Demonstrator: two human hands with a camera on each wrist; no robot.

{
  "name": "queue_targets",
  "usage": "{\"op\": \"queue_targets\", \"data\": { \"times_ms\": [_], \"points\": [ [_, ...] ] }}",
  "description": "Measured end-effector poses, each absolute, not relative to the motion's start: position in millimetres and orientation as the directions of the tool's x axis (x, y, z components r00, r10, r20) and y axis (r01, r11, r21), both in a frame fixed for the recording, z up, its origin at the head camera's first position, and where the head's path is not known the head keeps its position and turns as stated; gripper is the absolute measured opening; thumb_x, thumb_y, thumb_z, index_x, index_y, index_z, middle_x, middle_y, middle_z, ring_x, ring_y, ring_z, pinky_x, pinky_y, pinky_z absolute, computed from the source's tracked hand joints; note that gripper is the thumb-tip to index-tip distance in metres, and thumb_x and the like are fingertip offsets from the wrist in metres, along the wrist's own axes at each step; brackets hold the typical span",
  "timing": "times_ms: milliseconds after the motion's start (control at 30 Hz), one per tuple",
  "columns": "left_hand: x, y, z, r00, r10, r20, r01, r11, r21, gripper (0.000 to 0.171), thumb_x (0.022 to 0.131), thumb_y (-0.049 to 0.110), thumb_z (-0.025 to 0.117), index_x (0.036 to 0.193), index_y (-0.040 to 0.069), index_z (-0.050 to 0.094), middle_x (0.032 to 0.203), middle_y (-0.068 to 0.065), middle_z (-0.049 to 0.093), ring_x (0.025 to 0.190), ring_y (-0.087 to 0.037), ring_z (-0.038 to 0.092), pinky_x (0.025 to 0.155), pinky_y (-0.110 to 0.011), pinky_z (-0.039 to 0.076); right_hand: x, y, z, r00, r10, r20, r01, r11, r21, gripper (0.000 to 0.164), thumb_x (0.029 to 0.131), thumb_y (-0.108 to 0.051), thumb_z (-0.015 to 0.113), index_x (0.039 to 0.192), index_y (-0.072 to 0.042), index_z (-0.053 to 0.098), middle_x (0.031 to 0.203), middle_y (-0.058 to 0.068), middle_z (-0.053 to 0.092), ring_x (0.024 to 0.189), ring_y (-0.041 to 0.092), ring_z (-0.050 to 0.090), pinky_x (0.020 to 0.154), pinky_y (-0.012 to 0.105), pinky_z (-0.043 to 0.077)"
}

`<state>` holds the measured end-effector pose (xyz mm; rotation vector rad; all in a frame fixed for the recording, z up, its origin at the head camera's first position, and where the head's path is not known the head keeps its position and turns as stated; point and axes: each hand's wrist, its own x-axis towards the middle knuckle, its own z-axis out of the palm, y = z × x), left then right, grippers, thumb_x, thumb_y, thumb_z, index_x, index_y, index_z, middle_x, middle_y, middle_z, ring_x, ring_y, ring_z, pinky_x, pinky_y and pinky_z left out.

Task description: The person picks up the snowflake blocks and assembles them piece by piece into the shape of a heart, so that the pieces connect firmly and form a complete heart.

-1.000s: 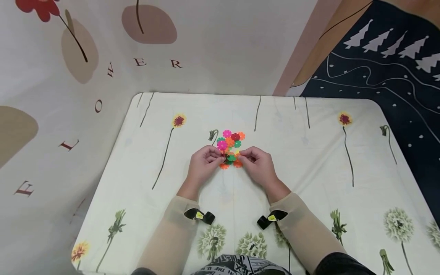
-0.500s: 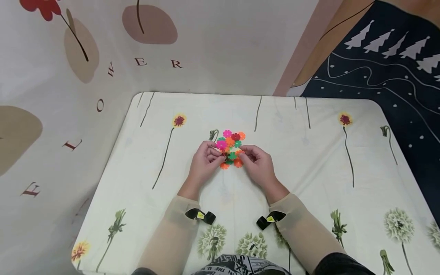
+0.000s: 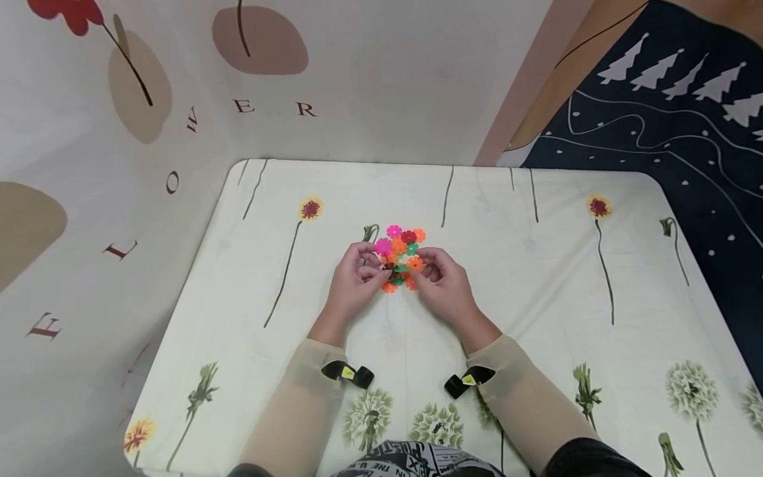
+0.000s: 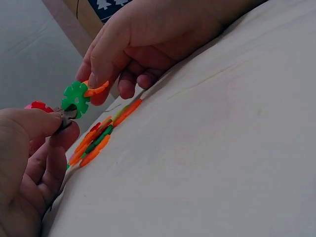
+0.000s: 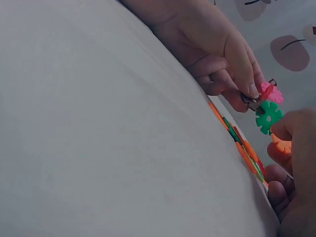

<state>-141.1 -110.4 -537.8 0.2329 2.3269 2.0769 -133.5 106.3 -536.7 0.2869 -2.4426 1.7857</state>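
In the head view my left hand (image 3: 354, 278) and right hand (image 3: 447, 281) meet over a cluster of bright flower-shaped interlocking discs. My left thumb and fingers pinch a dark disc (image 4: 68, 114) joined to a green disc (image 4: 76, 96); a pink disc (image 5: 272, 93) and a red disc (image 5: 267, 91) adjoin that end in the right wrist view. My right hand pinches an orange disc (image 4: 98, 89) that meets the green one's edge. How deep their slots interlock cannot be told. Under the hands, loose orange discs (image 4: 94, 150) and other discs lie on the cloth.
The white table (image 3: 524, 265) has a cloth with printed flowers. Beyond the hands, several discs (image 3: 408, 237) lie together in pink, red, orange and green. A pale printed curtain (image 3: 387, 119) hangs along the back, with dark tree-patterned fabric (image 3: 673, 132) at right.
My right fingers have shifted slightly upward, and the orange disc at them now shows its face more fully. The left fingers have risen slightly. Loose discs at the back stay put.
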Motion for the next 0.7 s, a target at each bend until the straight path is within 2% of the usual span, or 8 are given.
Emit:
{"op": "queue_targets", "data": {
  "times_ms": [133,400,567,700],
  "points": [
    [-141.2,-110.1,-536.6,-0.99,0.118,0.078,0.09,0.106,0.99,0.047,0.094,-0.004,0.078,0.133,0.005,0.053,0.109,-0.013,0.058,0.076,-0.017,0.07,0.072,-0.022,0.06,-134.4,106.4,-536.8,-0.979,-0.094,0.179,-0.199,0.299,-0.933,0.038,0.094,-0.001,0.076,0.13,-0.004,0.064,0.099,0.008,0.066,0.082,0.023,0.06,0.071,0.025,0.05],
    [-141.5,-111.0,-536.7,-0.988,0.136,0.067,0.078,0.082,0.994,0.054,0.093,-0.006,0.078,0.138,0.006,0.051,0.125,-0.015,0.057,0.074,-0.016,0.071,0.069,-0.021,0.058,-133.8,107.0,-536.9,-0.977,-0.081,0.196,-0.21,0.24,-0.948,0.025,0.097,-0.002,0.075,0.12,-0.004,0.065,0.096,0.009,0.067,0.078,0.024,0.058,0.068,0.023,0.05],
    [-141.6,-111.9,-536.6,-0.987,0.152,0.05,0.06,0.063,0.996,0.065,0.089,-0.01,0.08,0.143,0.008,0.05,0.122,-0.013,0.054,0.079,-0.016,0.071,0.066,-0.02,0.057,-133.1,106.8,-536.8,-0.977,-0.068,0.202,-0.212,0.221,-0.952,0.023,0.097,-0.001,0.075,0.117,-0.002,0.065,0.097,0.011,0.069,0.08,0.024,0.059,0.068,0.022,0.05],
    [-141.7,-111.8,-535.8,-0.985,0.165,0.042,0.056,0.082,0.995,0.07,0.086,-0.007,0.084,0.145,0.01,0.051,0.119,-0.012,0.055,0.082,-0.018,0.07,0.069,-0.022,0.059,-132.7,106.2,-535.6,-0.977,-0.071,0.2,-0.211,0.22,-0.952,0.021,0.098,-0.002,0.075,0.116,-0.004,0.067,0.096,0.01,0.068,0.08,0.024,0.058,0.068,0.022,0.05]
  ]
}}
